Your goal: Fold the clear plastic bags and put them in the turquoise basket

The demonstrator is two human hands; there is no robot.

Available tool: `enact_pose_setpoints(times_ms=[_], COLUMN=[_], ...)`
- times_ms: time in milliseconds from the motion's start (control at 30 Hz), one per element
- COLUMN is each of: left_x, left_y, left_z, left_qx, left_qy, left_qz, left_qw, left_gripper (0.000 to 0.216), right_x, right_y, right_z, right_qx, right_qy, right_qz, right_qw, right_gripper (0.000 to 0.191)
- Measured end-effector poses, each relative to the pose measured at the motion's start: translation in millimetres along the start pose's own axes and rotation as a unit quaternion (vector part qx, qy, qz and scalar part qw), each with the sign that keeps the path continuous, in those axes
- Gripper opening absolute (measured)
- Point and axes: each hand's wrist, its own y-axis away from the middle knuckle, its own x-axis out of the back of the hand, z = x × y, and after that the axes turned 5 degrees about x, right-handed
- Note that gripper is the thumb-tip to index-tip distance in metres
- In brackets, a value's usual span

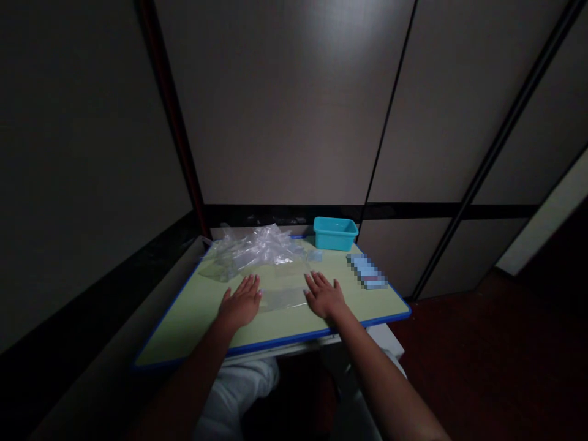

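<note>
My left hand (241,302) lies flat, palm down, fingers spread, on the green table (193,312). My right hand (323,295) rests the same way a little to the right. Between them lies a flat clear plastic bag (282,298); both hands touch or sit at its ends. Neither hand holds anything.
A heap of crumpled clear plastic bags (252,248) sits at the table's back left. A teal plastic bin (335,233) stands at the back edge. A blurred-out flat object (366,271) lies at the right. Grey wall panels rise close behind the table; dark floor is to the right.
</note>
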Motion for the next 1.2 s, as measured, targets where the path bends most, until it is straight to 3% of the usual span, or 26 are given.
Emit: enact_pose_setpoints(times_ms=[233,333,400,500,633,833,1067,1133,1200], left_x=[8.0,12.6,11.4,3.2,-7.7,-10.2,-5.8,-3.5,0.2], left_y=[1.5,7.3,12.7,18.5,18.9,19.6,32.4,35.7,38.0], left_z=[-7.4,15.6,40.8,77.9,95.8,60.3,1.7,-6.4,-7.0], left_qx=[0.028,0.025,-0.013,-0.118,-0.162,-0.128,-0.012,0.021,0.012], left_qy=[0.001,0.001,0.007,0.021,0.042,0.050,0.010,-0.013,-0.024], left_qz=[-0.004,0.027,0.047,0.026,0.005,0.011,0.015,0.013,0.024], left_qw=[1.000,0.999,0.999,0.993,0.986,0.990,1.000,1.000,0.999], left_gripper=[0.053,0.055,0.057,0.055,0.059,0.061,0.067,0.067,0.066], right_x=[2.1,0.1,-1.2,-1.4,-0.6,-2.6,-2.7,-1.5,2.5], right_y=[2.7,2.5,2.0,1.0,0.6,1.6,4.2,5.5,5.2], right_z=[5.8,4.5,4.8,5.6,6.2,7.7,4.8,4.5,6.4], right_qx=[-0.018,-0.016,-0.016,-0.019,-0.016,-0.016,-0.018,-0.015,-0.007], right_qy=[0.016,0.018,0.018,0.021,0.029,0.024,0.024,0.019,0.006], right_qz=[-0.014,-0.003,0.003,-0.004,-0.016,0.003,0.004,0.007,0.021], right_qw=[1.000,1.000,1.000,1.000,0.999,1.000,1.000,1.000,1.000], right_gripper=[0.057,0.057,0.057,0.056,0.056,0.058,0.057,0.057,0.056])
